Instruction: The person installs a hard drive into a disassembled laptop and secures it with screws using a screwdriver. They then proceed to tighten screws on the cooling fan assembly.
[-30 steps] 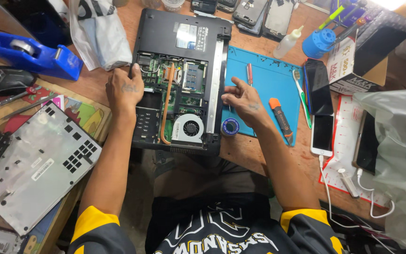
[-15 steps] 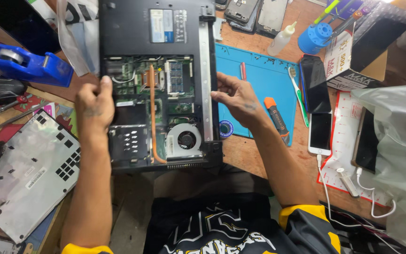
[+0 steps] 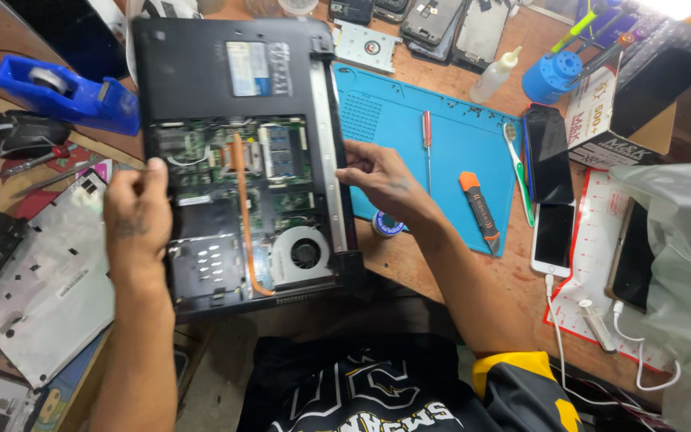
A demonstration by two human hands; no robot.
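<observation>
Both-sided — hands (image 3: 137,220) on laptop (image 3: 241,160) edges

We note the laptop (image 3: 233,72): matt black plastic shell, its opened belly showing green circuit board, a dull copper pipe and a black plastic fan. Left of the laptop, the removed cover panel (image 3: 45,280) looks silvery, foil-like, faintly shiny. Further up on that side, the tape dispenser (image 3: 69,94) is glossy blue plastic. Right of the laptop, the work mat (image 3: 433,172) is matt blue, rubbery, finely textured. The table (image 3: 513,280) reads as worn brown wood. Far right, a plastic bag (image 3: 681,240) is thin, crinkled, translucent.
</observation>
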